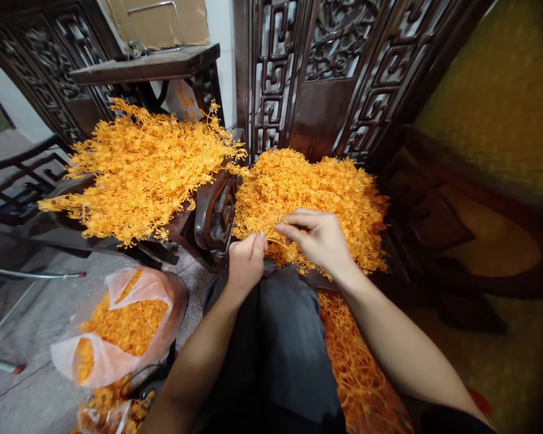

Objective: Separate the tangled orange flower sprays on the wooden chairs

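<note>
My left hand (245, 260) is closed in a fist at the near edge of a heap of orange plastic sprigs (312, 193), pinching a thin orange sprig (276, 243). My right hand (319, 236) grips the same sprig with thumb and forefinger, a little to the right, resting on the heap. Both hands sit just above my dark-trousered knee (280, 337). More orange sprigs (357, 367) lie beside my right leg.
A second, looser pile of orange sprigs (140, 169) lies on a dark carved wooden chair (215, 214) to the left. A clear plastic bag of orange pieces (117, 325) stands on the grey floor. Carved wooden screens (326, 66) rise behind.
</note>
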Tool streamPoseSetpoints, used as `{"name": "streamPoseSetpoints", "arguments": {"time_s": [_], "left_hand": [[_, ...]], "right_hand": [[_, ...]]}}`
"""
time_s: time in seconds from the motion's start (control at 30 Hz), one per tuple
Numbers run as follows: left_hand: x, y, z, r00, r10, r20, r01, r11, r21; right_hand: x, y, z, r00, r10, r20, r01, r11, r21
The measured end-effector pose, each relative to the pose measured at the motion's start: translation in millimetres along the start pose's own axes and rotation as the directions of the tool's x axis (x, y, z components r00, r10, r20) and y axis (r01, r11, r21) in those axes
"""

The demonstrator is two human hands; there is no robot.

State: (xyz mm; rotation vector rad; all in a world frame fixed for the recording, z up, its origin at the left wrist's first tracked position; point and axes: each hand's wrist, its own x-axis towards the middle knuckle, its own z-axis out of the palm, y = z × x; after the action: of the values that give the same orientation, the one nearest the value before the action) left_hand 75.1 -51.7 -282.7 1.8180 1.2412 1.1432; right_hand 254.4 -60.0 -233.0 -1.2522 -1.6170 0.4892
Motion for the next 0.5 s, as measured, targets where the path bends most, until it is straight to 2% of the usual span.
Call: {"name": "streamPoseSetpoints", "arguments": {"time_s": [0.03,0.07,0.1,0.13,0.17,0.23,0.3,0.43,0.5], "left_hand": [[-0.9,-3.1,-3.1,1.000,-0.013,-0.003,0.013,1.000,0.006],[-1.3,-7.3,-6.0,0.999,-0.045,-0.014,0.045,0.999,-0.004],[-1.1,-12.2,-8.3,0.995,-0.091,-0.028,0.090,0.995,-0.032],[-0.3,-17.0,-10.0,0.990,-0.138,-0.039,0.135,0.988,-0.072],[0.9,-21.2,-10.9,0.983,-0.177,-0.042,0.171,0.978,-0.116],[3.9,-26.4,-10.2,0.977,-0.211,-0.029,0.202,0.961,-0.190],[6.7,-27.6,-7.0,0.977,-0.214,-0.024,0.202,0.949,-0.241],[8.6,-26.9,2.0,0.968,-0.250,-0.037,0.226,0.923,-0.312],[8.5,-27.8,6.0,0.966,-0.256,-0.021,0.236,0.916,-0.324]], "right_hand": [[4.6,8.2,-11.5,0.991,0.065,-0.114,-0.056,0.996,0.075],[10.1,18.3,-24.3,0.958,0.138,-0.252,-0.101,0.983,0.156],[16.3,29.9,-37.4,0.890,0.198,-0.410,-0.106,0.966,0.235],[23.0,42.5,-49.4,0.829,0.243,-0.504,-0.092,0.948,0.306],[29.9,55.4,-59.5,0.818,0.304,-0.489,-0.120,0.921,0.372],[43.5,79.4,-71.5,0.843,0.418,-0.339,-0.247,0.860,0.446],[56.2,98.1,-73.5,0.847,0.487,-0.214,-0.350,0.814,0.463],[78.0,119.0,-66.3,0.805,0.559,-0.199,-0.418,0.772,0.479],[85.5,123.9,-64.6,0.797,0.567,-0.208,-0.441,0.781,0.441]]}}
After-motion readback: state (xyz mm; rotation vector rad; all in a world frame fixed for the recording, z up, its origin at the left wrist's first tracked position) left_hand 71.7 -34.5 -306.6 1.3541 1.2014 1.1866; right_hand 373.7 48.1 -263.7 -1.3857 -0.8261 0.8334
